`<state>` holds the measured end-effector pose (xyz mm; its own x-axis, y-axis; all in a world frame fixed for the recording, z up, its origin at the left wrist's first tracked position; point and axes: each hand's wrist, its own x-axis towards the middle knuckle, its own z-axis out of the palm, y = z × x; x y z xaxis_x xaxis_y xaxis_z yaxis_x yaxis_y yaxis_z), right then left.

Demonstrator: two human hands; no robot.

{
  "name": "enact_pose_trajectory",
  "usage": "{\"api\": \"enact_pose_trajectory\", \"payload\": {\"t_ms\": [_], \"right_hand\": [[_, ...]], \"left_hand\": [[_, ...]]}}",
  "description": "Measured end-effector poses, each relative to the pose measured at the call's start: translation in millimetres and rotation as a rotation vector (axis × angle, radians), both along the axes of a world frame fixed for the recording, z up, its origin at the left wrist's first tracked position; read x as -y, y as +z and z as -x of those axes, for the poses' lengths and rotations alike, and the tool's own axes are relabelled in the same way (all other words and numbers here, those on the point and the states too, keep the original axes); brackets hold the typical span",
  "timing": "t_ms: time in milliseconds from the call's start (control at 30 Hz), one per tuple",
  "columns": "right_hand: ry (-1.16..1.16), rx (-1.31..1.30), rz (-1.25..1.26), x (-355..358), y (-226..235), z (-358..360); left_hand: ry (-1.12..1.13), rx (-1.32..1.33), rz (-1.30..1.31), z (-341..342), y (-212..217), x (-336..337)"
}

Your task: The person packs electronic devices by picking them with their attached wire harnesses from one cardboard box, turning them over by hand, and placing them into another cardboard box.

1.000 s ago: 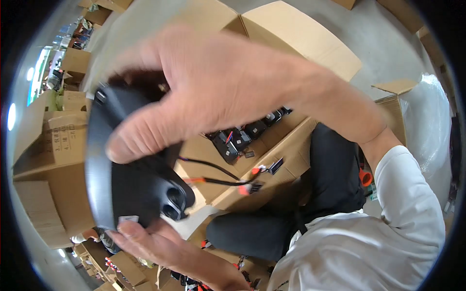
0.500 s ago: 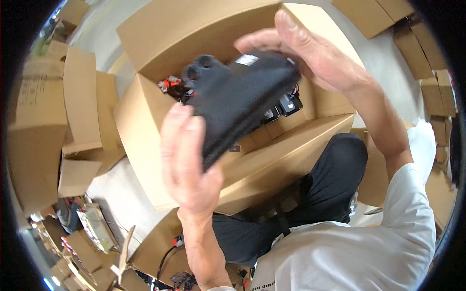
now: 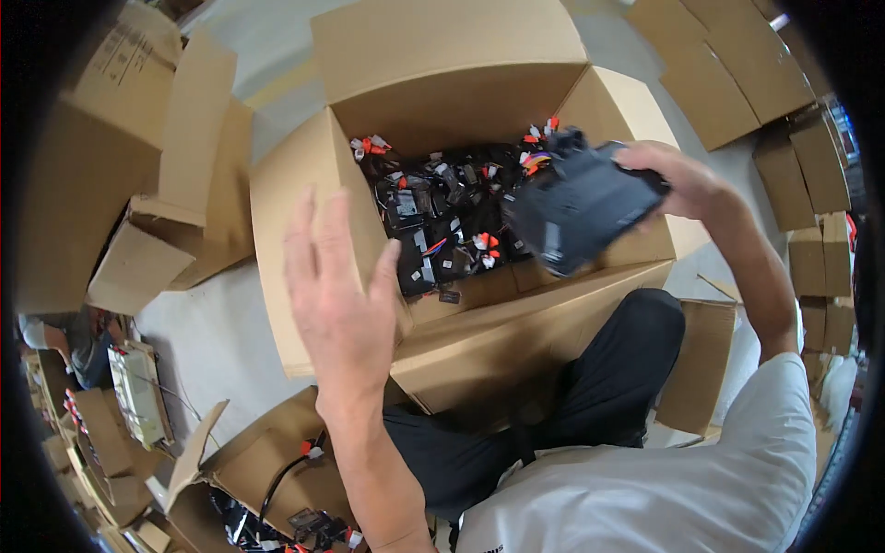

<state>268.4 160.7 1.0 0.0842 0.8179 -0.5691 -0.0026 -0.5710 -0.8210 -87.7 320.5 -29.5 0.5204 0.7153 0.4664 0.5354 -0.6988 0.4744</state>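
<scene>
My right hand (image 3: 680, 180) grips the right end of a black plastic housing (image 3: 585, 207), holding it tilted above the right side of a large open cardboard box (image 3: 530, 323). The housing has a lug-like bump at its far end and a pale label; its kind is not plain. My left hand (image 3: 336, 295) is empty, fingers spread, over the box's left wall. Inside the box lie several black electronic units (image 3: 429, 189) with coloured wires and red and white connectors (image 3: 486, 244). The housing hides part of them.
A second open carton (image 3: 267, 442) with black parts and cables stands at the lower left. Stacked cartons (image 3: 728, 74) line the right, and opened cartons (image 3: 198, 138) stand at the left. A pale metal-framed unit (image 3: 138, 392) lies at the left, near another person's arm (image 3: 55, 338).
My left hand has come away from beside the housing and now stands apart from it. My right hand has carried the housing to the right and turned it. More of the box's contents show.
</scene>
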Motion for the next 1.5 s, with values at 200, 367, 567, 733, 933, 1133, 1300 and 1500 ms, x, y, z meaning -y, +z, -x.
{"api": "enact_pose_trajectory", "payload": {"t_ms": [200,367,567,733,933,1133,1300,1500], "right_hand": [[-0.010,-0.306,0.297,-17,-22,28],[-0.034,-0.498,0.508,-58,-209,92],[0.005,-0.544,0.527,-71,-304,171],[-0.072,-0.403,0.601,-56,-319,153],[0.155,0.037,0.263,-47,-378,161],[0.319,0.023,0.305,-35,-417,147],[0.354,0.336,0.489,-35,-371,159],[0.422,0.523,0.347,-53,-411,177]], "left_hand": [[0.104,0.104,0.042,14,19,4],[0.024,0.041,0.033,6,1,3],[0.031,-0.045,0.061,12,-1,4],[-0.033,-0.016,0.089,0,-6,-1],[-0.056,0.015,0.084,-3,4,-4],[-0.059,-0.141,0.070,0,6,11],[-0.037,0.014,0.120,4,-12,16],[-0.013,0.023,0.064,15,12,36]]}}
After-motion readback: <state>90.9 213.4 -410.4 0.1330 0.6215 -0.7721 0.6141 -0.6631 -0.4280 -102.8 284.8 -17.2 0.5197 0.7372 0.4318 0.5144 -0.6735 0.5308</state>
